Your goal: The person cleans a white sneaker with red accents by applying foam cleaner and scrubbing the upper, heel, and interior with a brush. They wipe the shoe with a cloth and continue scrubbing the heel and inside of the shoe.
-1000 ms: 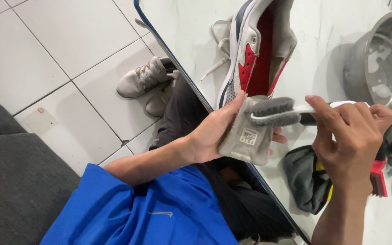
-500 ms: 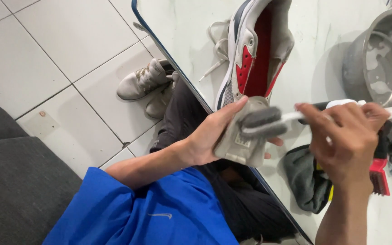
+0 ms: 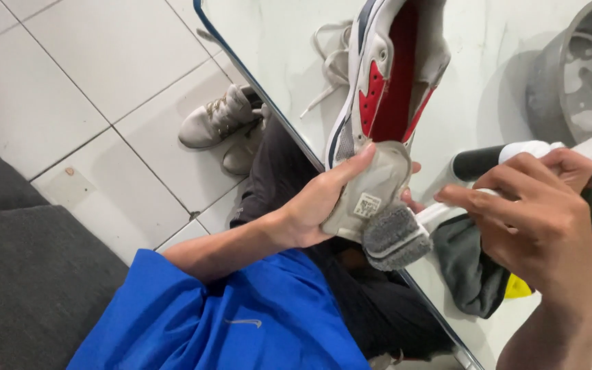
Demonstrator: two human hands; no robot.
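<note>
Hands overhang table edge, brushing sneaker.

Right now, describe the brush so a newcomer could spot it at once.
Start at the white table, where the left hand holds a white and red sneaker by its tongue. Just below that tongue is the brush, held by the right hand: the only thing with a white handle and grey bristles.
</note>
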